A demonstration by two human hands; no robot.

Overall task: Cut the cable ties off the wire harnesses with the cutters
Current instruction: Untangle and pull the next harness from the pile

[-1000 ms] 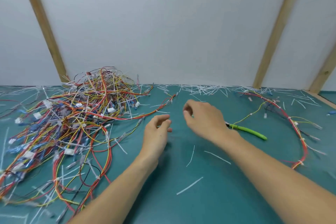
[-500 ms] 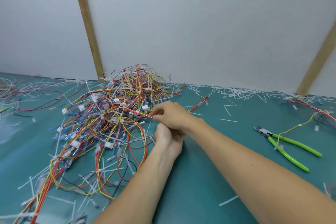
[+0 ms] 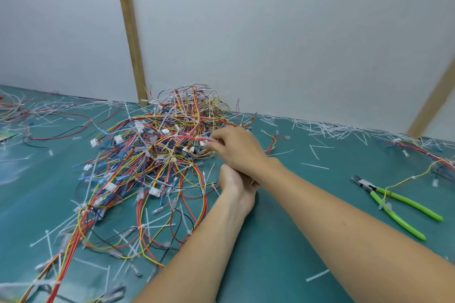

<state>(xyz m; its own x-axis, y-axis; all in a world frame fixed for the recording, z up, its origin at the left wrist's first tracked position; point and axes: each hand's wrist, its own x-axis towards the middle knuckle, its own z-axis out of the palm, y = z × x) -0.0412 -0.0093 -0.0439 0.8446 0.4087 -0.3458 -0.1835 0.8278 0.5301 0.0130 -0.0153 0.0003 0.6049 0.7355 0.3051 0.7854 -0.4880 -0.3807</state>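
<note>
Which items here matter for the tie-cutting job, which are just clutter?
Job:
- tangled heap of multicoloured wire harnesses
- green-handled cutters
- right hand, pinching red wires
- left hand

Clutter:
- loose white cut tie strips
- wooden posts
- teal mat

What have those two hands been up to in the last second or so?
Both hands moved left from bare mat to the wire pile. The right hand now pinches a red wire at the pile's edge; a second ago it held nothing. The left hand went under the right wrist; its fingers are hidden. The cutters stayed on the mat, untouched.
</note>
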